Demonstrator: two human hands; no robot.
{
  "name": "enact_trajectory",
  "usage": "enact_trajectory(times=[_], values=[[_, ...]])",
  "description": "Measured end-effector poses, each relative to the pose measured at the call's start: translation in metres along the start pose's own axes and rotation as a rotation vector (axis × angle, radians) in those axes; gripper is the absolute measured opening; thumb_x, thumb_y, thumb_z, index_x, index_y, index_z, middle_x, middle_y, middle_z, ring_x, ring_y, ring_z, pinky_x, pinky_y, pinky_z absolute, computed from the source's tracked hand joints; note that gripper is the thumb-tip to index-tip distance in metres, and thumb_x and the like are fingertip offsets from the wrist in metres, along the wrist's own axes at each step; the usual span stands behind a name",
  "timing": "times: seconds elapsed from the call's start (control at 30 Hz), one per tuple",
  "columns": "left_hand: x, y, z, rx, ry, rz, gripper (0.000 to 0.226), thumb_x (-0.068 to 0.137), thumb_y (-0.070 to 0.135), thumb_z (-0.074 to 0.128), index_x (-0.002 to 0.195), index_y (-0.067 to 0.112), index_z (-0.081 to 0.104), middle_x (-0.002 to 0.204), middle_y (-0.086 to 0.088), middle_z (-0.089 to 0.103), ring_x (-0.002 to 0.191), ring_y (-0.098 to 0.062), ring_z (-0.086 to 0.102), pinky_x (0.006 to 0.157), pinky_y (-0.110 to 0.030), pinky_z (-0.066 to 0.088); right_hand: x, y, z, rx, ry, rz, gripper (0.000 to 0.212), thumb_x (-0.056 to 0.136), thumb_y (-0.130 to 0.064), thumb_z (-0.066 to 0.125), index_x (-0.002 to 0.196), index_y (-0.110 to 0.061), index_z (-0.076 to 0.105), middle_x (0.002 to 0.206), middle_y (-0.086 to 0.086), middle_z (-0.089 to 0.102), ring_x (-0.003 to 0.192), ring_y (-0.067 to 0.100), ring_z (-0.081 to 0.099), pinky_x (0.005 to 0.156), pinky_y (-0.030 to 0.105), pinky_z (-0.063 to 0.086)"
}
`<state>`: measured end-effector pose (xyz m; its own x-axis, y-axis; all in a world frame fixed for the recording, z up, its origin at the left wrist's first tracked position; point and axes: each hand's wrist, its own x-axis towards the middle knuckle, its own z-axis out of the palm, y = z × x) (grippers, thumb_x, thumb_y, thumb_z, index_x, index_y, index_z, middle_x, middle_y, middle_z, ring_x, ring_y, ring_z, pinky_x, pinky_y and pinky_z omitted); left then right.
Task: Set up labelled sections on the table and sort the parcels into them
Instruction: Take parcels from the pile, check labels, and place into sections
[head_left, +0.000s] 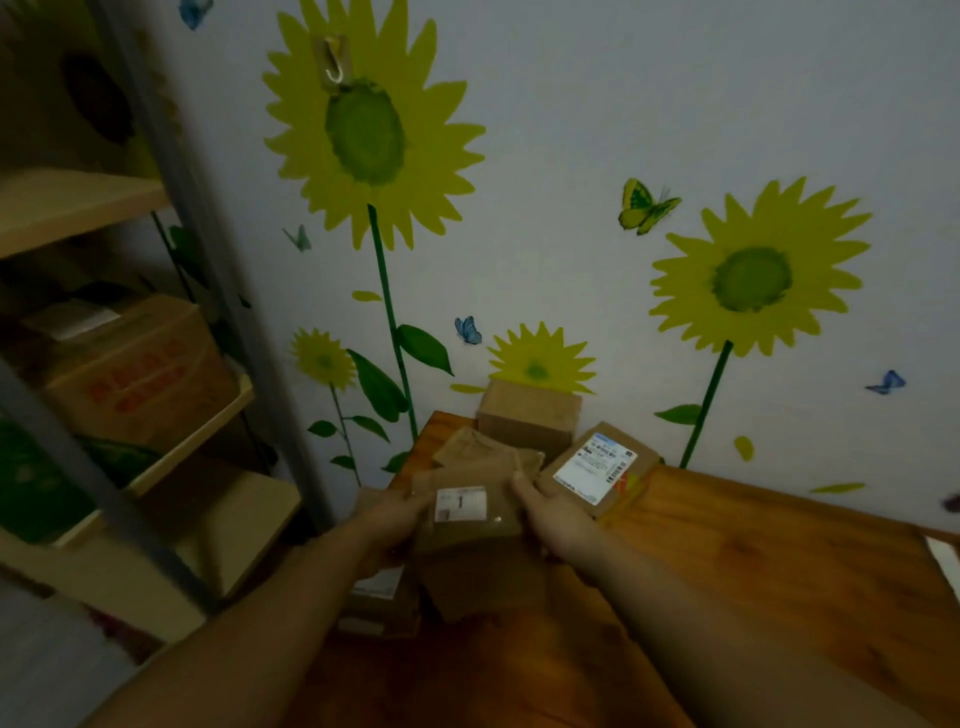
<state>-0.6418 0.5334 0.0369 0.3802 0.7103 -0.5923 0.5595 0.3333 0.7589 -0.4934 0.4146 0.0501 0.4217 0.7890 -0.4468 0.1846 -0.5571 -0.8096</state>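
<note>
Several parcels (527, 415) crowd the table's (753, 561) far left corner against the sunflower wall (571, 156). I see my left hand (387, 525) and right hand (553, 514) clasping a brown parcel (470, 535) from either side, seemingly lifted above the pile, its small white label (461, 503) facing up.

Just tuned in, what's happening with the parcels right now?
A person holds a brown parcel with a small white label between the left hand and the right hand, over the near-left corner of the wooden table. More parcels are piled behind it: a plain cardboard box by the wall and a box with a large white shipping label to the right. No labelled sections are visible on the table. A shelf with a carton stands to the left.
</note>
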Motion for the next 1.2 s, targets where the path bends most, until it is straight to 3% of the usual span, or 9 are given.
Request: enact_trajectory(times=[0.1, 0.2, 0.33, 0.47, 0.57, 0.67, 0.8, 0.97, 1.2], values=[[-0.009, 0.002, 0.017, 0.132, -0.068, 0.054, 0.011, 0.097, 0.037, 0.049, 0.097, 0.026, 0.051, 0.092, 0.003, 0.054, 0.084, -0.016, 0.052, 0.088, -0.036, 0.047, -0.014, 0.019, -0.015, 0.078, 0.029, 0.038, 0.052, 0.097, -0.058, 0.029, 0.139, -0.028, 0.04, 0.094, -0.012, 0.054, 0.083, 0.006, 0.052, 0.082, 0.029, 0.044], [-0.021, 0.003, 0.037, 0.071, -0.159, 0.069, 0.035, 0.094, 0.046, 0.047, 0.115, 0.022, 0.061, 0.105, -0.002, 0.069, 0.095, -0.021, 0.062, 0.09, -0.041, 0.05, -0.032, 0.034, -0.037, 0.184, 0.153, 0.052, 0.051, 0.097, -0.058, 0.031, 0.136, -0.027, 0.04, 0.114, -0.002, 0.059, 0.097, 0.016, 0.059, 0.084, 0.034, 0.048], [-0.048, 0.01, 0.069, -0.128, -0.145, 0.024, 0.046, 0.096, 0.053, 0.035, 0.082, 0.015, 0.058, 0.056, -0.002, 0.061, 0.056, -0.017, 0.056, 0.064, -0.031, 0.046, -0.066, 0.051, -0.074, 0.253, 0.214, 0.011, 0.036, 0.096, -0.056, 0.038, 0.113, -0.028, 0.054, 0.107, -0.002, 0.066, 0.097, 0.019, 0.063, 0.088, 0.037, 0.05], [-0.088, 0.007, 0.109, -0.057, -0.1, 0.109, 0.026, 0.093, 0.041, 0.051, 0.103, 0.02, 0.064, 0.077, -0.003, 0.066, 0.078, -0.019, 0.06, 0.084, -0.039, 0.054, -0.105, 0.08, -0.103, 0.199, 0.261, -0.028, 0.021, 0.089, -0.035, 0.06, 0.099, -0.018, 0.054, 0.098, 0.005, 0.068, 0.09, 0.019, 0.065, 0.088, 0.044, 0.054], [-0.122, -0.003, 0.136, -0.036, -0.128, 0.116, 0.019, 0.089, 0.025, 0.058, 0.106, 0.018, 0.064, 0.096, -0.008, 0.07, 0.096, -0.024, 0.064, 0.081, -0.039, 0.056, -0.144, 0.101, -0.123, 0.179, 0.249, -0.098, 0.027, 0.088, -0.042, 0.06, 0.101, -0.019, 0.055, 0.098, 0.002, 0.067, 0.088, 0.016, 0.065, 0.08, 0.037, 0.055], [-0.155, -0.013, 0.168, -0.015, -0.128, 0.158, 0.034, 0.084, 0.014, 0.061, 0.118, 0.017, 0.057, 0.102, -0.007, 0.069, 0.095, -0.024, 0.065, 0.066, -0.034, 0.052, -0.183, 0.125, -0.141, 0.174, 0.197, -0.144, 0.037, 0.088, -0.048, 0.06, 0.117, -0.025, 0.054, 0.106, -0.003, 0.063, 0.092, 0.011, 0.062, 0.074, 0.028, 0.052], [-0.202, -0.017, 0.206, -0.055, -0.054, 0.346, 0.068, 0.079, -0.008, 0.06, 0.137, 0.02, 0.038, 0.105, -0.005, 0.064, 0.102, -0.023, 0.06, 0.086, -0.038, 0.051, -0.224, 0.148, -0.16, 0.146, 0.287, -0.243, 0.038, 0.086, -0.023, 0.068, 0.119, -0.025, 0.051, 0.1, -0.001, 0.06, 0.089, 0.014, 0.061, 0.076, 0.032, 0.055], [-0.25, -0.005, 0.237, -0.169, -0.04, 0.59, 0.066, 0.081, -0.019, 0.053, 0.137, 0.013, 0.038, 0.105, -0.002, 0.061, 0.089, -0.008, 0.06, 0.073, -0.025, 0.05, -0.266, 0.154, -0.181, 0.257, 0.404, -0.373, 0.035, 0.086, -0.007, 0.066, 0.114, -0.021, 0.05, 0.1, -0.004, 0.057, 0.088, 0.009, 0.06, 0.078, 0.037, 0.056], [-0.278, 0.009, 0.29, -0.14, -0.196, 0.722, 0.061, 0.087, -0.015, 0.05, 0.14, 0.011, 0.035, 0.124, -0.007, 0.055, 0.102, -0.015, 0.058, 0.095, -0.033, 0.045, -0.319, 0.188, -0.206, 0.312, 0.6, -0.371, 0.035, 0.086, -0.006, 0.066, 0.106, -0.028, 0.049, 0.106, -0.004, 0.06, 0.097, 0.011, 0.062, 0.08, 0.031, 0.055]])
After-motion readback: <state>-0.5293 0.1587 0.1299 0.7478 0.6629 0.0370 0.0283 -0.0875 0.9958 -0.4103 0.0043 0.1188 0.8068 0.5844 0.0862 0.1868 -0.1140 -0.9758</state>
